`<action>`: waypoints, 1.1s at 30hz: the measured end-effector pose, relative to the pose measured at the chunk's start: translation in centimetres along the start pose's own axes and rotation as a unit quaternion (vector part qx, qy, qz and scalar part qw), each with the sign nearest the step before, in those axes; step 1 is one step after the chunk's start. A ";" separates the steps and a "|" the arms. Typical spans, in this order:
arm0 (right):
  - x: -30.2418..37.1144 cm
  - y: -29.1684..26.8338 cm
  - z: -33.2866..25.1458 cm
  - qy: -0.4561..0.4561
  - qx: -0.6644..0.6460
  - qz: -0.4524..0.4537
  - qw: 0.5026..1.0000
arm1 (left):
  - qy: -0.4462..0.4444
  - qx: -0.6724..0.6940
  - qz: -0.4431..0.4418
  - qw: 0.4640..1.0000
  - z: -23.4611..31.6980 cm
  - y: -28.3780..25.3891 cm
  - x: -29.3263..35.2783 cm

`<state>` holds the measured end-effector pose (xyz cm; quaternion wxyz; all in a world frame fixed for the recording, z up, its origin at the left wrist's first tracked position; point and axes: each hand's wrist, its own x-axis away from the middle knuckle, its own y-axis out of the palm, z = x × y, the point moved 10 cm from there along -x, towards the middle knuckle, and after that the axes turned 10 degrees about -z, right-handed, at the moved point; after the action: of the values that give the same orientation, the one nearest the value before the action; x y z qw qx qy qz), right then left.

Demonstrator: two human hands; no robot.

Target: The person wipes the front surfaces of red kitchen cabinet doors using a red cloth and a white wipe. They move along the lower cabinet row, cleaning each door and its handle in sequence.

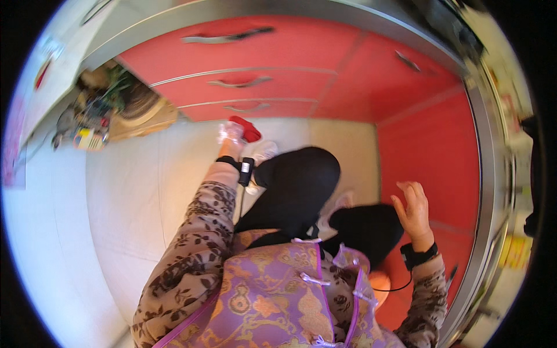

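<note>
Left hand (231,140) at red cloth (248,129) — grip blurred, cannot tell | right hand (415,212) empty, fingers parted | drawers (290,84) all closed, cloth out

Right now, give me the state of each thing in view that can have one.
Left hand, grip too blurred to tell
Red item, at the left hand, blurred
Right hand, open and empty
Top drawer, shut
Middle drawer, shut
Bottom drawer, shut
Cupboard door, shut
Wrist straps, fastened

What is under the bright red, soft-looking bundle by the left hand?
Around the bundle, by the left hand, I see pale, smooth floor and a whitish shoe. Directly underneath is hidden; the bundle covers it.
</note>
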<state>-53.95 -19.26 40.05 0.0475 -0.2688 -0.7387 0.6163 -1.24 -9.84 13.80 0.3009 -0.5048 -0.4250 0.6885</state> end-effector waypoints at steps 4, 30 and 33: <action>4.7 4.0 6.0 0.053 -0.044 -0.024 0.997 | -0.242 0.652 -0.055 0.717 -1.7 5.7 -0.8; 6.3 4.8 1.7 0.022 -0.135 -0.028 0.990 | -0.178 -0.085 -0.228 0.954 6.9 0.6 -7.1; 5.5 4.5 1.4 0.017 -0.142 -0.021 0.990 | -0.157 -0.096 -0.241 0.953 9.3 0.4 -10.0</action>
<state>-57.71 -17.55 34.08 0.0340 -0.2679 -0.8231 0.4995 -6.98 -21.10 19.04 0.3372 -0.2994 -0.6401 0.6220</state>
